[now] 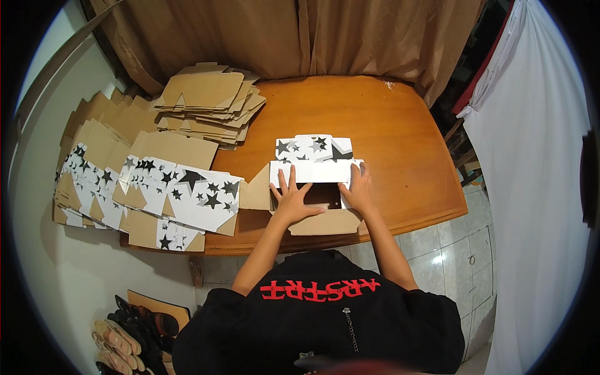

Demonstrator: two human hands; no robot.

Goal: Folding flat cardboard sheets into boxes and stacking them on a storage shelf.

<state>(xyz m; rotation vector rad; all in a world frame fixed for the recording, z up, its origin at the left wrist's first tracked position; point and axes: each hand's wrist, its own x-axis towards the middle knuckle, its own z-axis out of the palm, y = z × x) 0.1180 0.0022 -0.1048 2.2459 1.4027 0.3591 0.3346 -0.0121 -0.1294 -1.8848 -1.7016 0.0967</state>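
Note:
A partly folded cardboard box, white with black and grey stars and brown inside, lies near the table's front edge. Its dark inside shows through an opening in the middle. One brown flap sticks out to the left, another brown flap toward me. My left hand lies over the box's left part, fingers spread and thumb stretched across the opening. At the right end, my right hand rests on the box edge, its fingers stretched forward and thumb apart from them.
Flat star-printed cardboard blanks lie overlapped at the table's left. Behind them stands a pile of brown cardboard blanks. The wooden table has a curved right edge. Brown curtain hangs behind; white cloth hangs right. Shoes sit lower left.

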